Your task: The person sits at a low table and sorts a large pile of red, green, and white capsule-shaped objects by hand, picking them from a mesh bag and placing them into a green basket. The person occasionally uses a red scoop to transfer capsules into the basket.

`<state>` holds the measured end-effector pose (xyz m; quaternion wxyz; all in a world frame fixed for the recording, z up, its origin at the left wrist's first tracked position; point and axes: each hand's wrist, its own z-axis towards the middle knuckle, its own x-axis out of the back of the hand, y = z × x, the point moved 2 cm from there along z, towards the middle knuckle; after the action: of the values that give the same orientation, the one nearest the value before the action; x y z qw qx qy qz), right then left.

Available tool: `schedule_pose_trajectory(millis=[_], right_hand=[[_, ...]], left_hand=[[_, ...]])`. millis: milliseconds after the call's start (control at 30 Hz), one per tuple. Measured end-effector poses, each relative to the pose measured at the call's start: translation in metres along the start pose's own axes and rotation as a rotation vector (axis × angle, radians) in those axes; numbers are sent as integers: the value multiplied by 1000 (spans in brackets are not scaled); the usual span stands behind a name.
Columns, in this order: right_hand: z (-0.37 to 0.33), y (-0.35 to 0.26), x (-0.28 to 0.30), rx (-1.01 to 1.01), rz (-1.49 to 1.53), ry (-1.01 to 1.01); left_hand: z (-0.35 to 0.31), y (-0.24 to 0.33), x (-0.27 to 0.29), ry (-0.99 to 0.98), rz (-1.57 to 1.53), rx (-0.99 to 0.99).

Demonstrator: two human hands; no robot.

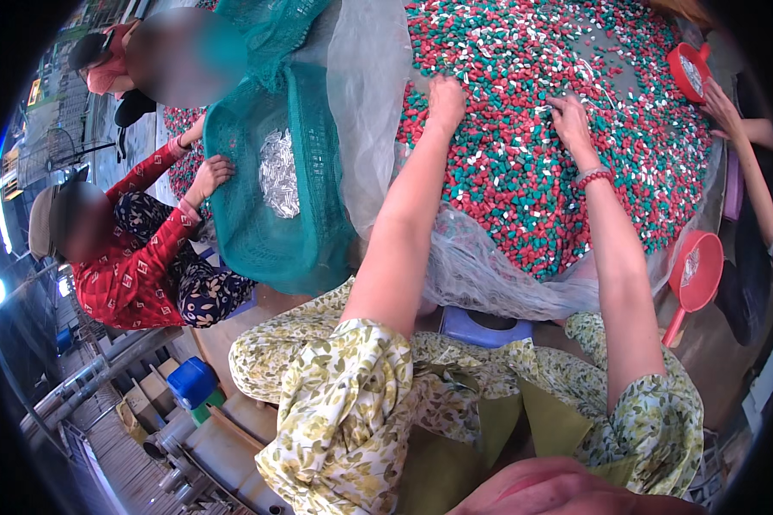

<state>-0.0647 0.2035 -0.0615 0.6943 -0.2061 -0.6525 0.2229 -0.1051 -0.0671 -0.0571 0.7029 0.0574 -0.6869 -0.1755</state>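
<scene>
Lying before you on a translucent sheet [498,292], small red, green and white pieces [524,197] spread between a green mesh-covered basket [319,172] and the nearer red scoop [709,281]. Your left hand [446,101] is down at the pieces, fingertips hidden; your right hand [570,122] has its fingers bent, and I cannot tell whether either one grips anything.

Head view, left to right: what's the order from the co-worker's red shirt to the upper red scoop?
Red shirt → teal basket → wearer's left hand → wearer's right hand → upper red scoop.
</scene>
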Motion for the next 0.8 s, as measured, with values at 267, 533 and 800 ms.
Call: schedule_pose_trajectory(millis=[267,533,800], right_hand=[[4,-35,-4,183,-435,-116],[-4,-21,15,-230,-6,-158],[-33,-88,60,-112,515,-8]], left_hand=[[-8,4,-11,-40,-24,-277],[-8,-16,6,-99,-384,166],[-77,52,27,-299,-2264,522]])
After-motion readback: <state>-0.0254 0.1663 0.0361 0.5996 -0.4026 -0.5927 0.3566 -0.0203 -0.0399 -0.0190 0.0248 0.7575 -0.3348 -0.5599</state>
